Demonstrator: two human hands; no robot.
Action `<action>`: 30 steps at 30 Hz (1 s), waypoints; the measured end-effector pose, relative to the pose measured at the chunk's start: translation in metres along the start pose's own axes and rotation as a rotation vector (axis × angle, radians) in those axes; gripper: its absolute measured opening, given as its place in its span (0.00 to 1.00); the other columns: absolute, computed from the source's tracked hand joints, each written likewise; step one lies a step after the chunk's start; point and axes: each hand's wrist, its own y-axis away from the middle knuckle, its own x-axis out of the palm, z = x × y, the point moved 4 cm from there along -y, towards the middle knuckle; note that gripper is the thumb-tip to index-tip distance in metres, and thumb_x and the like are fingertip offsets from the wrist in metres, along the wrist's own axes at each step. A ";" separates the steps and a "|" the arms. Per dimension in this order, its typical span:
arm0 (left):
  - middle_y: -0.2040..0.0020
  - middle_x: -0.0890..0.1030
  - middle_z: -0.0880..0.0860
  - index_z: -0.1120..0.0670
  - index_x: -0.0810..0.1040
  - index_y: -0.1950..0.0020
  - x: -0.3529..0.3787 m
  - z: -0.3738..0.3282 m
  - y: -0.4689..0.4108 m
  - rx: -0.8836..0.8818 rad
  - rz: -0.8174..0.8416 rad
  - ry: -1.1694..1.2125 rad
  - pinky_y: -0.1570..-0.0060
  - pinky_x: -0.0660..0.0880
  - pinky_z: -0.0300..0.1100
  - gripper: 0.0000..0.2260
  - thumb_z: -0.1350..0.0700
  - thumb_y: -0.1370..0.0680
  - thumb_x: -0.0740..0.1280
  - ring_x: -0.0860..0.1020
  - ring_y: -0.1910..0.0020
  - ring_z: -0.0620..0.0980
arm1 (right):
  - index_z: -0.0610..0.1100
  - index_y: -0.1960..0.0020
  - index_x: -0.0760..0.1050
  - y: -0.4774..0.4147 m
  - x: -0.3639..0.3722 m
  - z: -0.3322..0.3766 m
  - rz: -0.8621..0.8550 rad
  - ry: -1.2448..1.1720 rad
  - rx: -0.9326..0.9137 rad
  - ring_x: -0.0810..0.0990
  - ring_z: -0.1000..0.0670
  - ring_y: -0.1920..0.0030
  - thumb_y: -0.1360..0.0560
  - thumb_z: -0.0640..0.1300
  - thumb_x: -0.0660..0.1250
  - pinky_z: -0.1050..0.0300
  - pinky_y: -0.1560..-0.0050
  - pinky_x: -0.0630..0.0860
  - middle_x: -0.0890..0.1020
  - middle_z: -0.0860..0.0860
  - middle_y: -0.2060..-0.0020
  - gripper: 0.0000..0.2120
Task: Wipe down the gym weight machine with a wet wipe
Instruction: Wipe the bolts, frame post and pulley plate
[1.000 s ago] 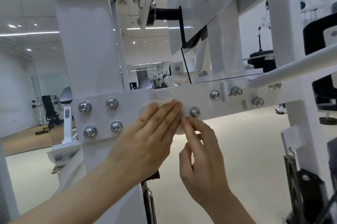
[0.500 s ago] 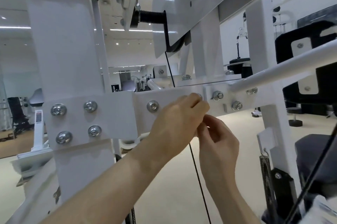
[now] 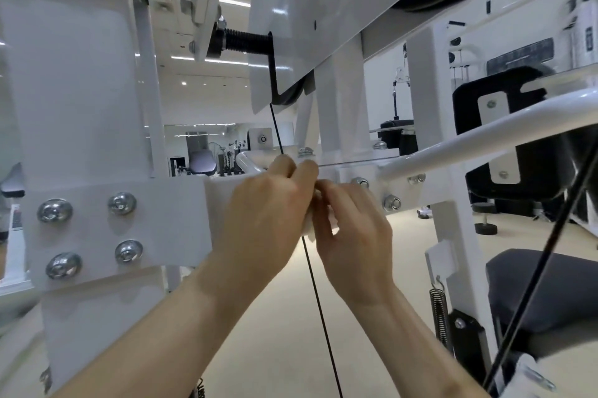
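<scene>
wet wipe (image 3: 309,225): white, bunched, mostly hidden, at crossbar (image 3: 377,185) lower edge | weight machine (image 3: 74,99): white steel frame, silver bolts (image 3: 121,203), thin black cable (image 3: 318,297) hanging

Left hand (image 3: 268,203) gripping wet wipe (image 3: 307,226) against white crossbar (image 3: 181,216), right hand (image 3: 352,235) pinching it, black cable (image 3: 318,300) behind.

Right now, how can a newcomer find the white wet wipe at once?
Find the white metal plate with four round silver bolts and follow the white horizontal beam rightwards to where the left hand and right hand meet. The crumpled white wet wipe is pinched between them; unlike the glossy hard frame, it is matt and wrinkled.
</scene>
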 end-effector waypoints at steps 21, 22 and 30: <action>0.59 0.83 0.47 0.53 0.85 0.56 0.034 -0.024 -0.049 0.328 0.084 0.075 0.62 0.79 0.47 0.07 0.62 0.30 0.71 0.77 0.56 0.52 | 0.48 0.33 0.75 0.005 -0.025 -0.044 0.081 -0.420 0.569 0.75 0.60 0.38 0.25 0.31 0.60 0.68 0.42 0.74 0.77 0.59 0.39 0.24; 0.58 0.83 0.47 0.53 0.85 0.55 0.033 -0.020 -0.041 0.325 0.075 0.029 0.61 0.79 0.47 0.09 0.64 0.31 0.72 0.76 0.55 0.52 | 0.47 0.33 0.75 0.005 -0.027 -0.045 0.082 -0.427 0.575 0.75 0.60 0.39 0.25 0.30 0.60 0.69 0.43 0.73 0.77 0.59 0.39 0.24; 0.61 0.82 0.50 0.55 0.84 0.58 0.026 -0.036 -0.001 0.568 -0.071 -0.311 0.45 0.69 0.43 0.18 0.66 0.29 0.55 0.72 0.47 0.55 | 0.56 0.39 0.75 0.012 -0.023 -0.037 0.049 -0.483 0.654 0.75 0.60 0.38 0.27 0.28 0.59 0.65 0.42 0.72 0.76 0.63 0.41 0.27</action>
